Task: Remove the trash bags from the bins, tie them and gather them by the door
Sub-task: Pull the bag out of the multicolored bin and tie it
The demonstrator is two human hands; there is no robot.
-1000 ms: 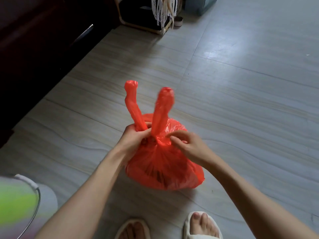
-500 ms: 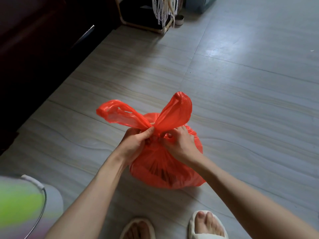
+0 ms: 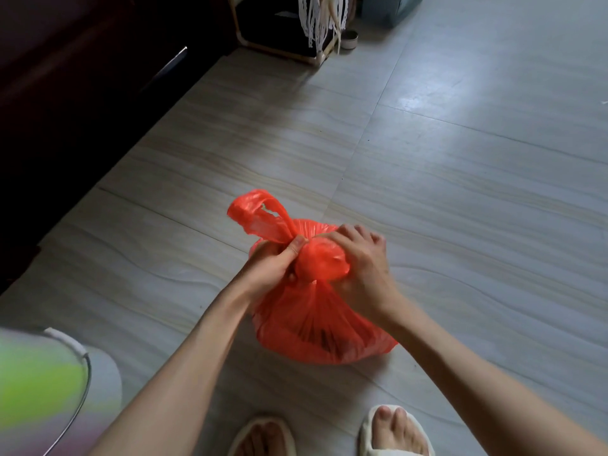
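Note:
A full red trash bag (image 3: pixel 316 327) stands on the tiled floor in front of my feet. My left hand (image 3: pixel 276 264) pinches the bag's neck at the base of one handle loop (image 3: pixel 256 212), which sticks up to the left. My right hand (image 3: pixel 362 258) grips the other handle, folded down over the knot (image 3: pixel 320 263) between both hands. Dark contents show faintly through the plastic.
A bin (image 3: pixel 49 383) with a green liner and wire rim stands at the lower left. Dark furniture (image 3: pixel 82 93) fills the left side. A wooden-framed stand (image 3: pixel 279 34) with hanging white lace is at the top. My slippered feet (image 3: pixel 332 432) are below the bag.
The two handles stood upright a second ago. They have since been crossed, and the right one is now folded down over the knot while the left one leans left.

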